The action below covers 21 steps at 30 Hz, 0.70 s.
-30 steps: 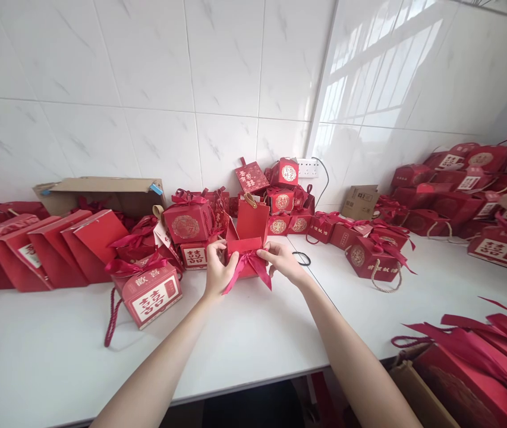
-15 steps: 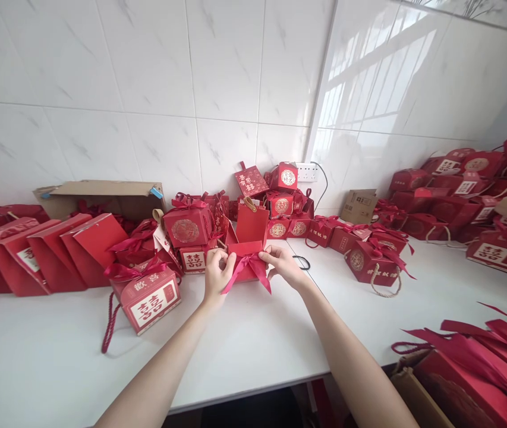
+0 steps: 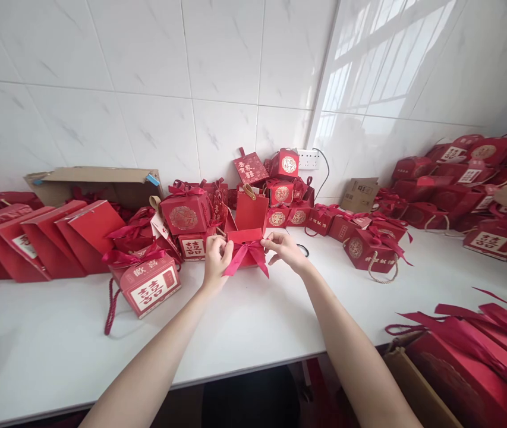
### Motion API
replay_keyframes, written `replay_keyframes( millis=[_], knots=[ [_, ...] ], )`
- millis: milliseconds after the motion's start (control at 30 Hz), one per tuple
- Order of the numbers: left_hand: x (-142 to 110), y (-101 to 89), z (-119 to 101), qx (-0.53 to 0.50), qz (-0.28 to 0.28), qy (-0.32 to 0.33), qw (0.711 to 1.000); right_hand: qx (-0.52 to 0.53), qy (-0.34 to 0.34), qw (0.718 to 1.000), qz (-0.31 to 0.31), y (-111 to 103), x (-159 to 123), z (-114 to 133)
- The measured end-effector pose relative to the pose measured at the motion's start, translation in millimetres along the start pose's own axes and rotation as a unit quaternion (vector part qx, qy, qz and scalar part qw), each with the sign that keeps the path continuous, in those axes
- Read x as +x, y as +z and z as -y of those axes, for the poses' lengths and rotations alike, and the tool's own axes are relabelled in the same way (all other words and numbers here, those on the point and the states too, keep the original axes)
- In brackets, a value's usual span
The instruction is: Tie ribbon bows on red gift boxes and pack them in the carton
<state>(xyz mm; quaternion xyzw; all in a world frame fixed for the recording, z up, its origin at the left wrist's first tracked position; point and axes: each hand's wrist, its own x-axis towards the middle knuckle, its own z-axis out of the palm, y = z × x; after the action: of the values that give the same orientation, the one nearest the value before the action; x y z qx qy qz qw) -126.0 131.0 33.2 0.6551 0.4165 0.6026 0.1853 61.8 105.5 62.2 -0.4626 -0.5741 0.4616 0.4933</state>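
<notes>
The open box [image 3: 252, 213] is plain red, and the ribbon bow [image 3: 246, 257] on its front is of a deeper, pinkish crimson. The nearest box on the left [image 3: 153, 279] is dull red, with large dark red characters on a white panel and a crimson cord [image 3: 110, 306]. The stacked box [image 3: 185, 213] behind it carries a round golden emblem. The box on the right [image 3: 382, 260] has golden characters and a beige rope handle [image 3: 382, 282]. The table [image 3: 244, 333] is plain white. The wall tiles [image 3: 146, 47] are white with thin grey streaks. The carton [image 3: 93, 174] is brown with blue tape [image 3: 152, 179].
</notes>
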Motion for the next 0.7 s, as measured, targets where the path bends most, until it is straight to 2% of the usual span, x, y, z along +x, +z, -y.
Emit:
replay_keyframes(
  millis=[133,200,267,333,367,400,433,500,567,700],
  knots=[
    [-1,1.2,-1,-0.006,0.004,0.006,1.000,-0.024,0.009,1.000,-0.016,0,1,-1],
    [-3,2.5,-2,-0.009,-0.003,0.007,1.000,-0.047,-0.001,0.998,-0.050,3,1,-2],
    [-5,4.1,-4,-0.011,-0.012,0.006,1.000,-0.130,-0.080,0.979,-0.132,9,-3,-2],
    [-7,5.4,-5,-0.016,-0.015,0.003,1.000,-0.257,-0.221,0.924,-0.178,16,-8,0],
    [-8,5.9,-6,-0.019,-0.015,0.000,1.000,-0.315,-0.291,0.889,-0.159,20,-11,2],
    [-8,6.2,-6,-0.022,-0.015,-0.003,1.000,-0.360,-0.347,0.858,-0.115,25,-14,3],
    [-8,6.4,-7,-0.023,-0.014,-0.006,1.000,-0.396,-0.386,0.831,-0.062,29,-17,4],
    [-7,6.3,-7,-0.023,-0.013,-0.012,1.000,-0.452,-0.418,0.788,0.017,36,-20,4],
    [-6,5.7,-7,-0.032,-0.010,-0.018,0.999,-0.489,-0.418,0.765,0.034,41,-19,2],
    [-1,3.8,-4,-0.068,-0.003,-0.043,0.997,-0.472,-0.440,0.764,0.003,43,-12,-9]
  ],
)
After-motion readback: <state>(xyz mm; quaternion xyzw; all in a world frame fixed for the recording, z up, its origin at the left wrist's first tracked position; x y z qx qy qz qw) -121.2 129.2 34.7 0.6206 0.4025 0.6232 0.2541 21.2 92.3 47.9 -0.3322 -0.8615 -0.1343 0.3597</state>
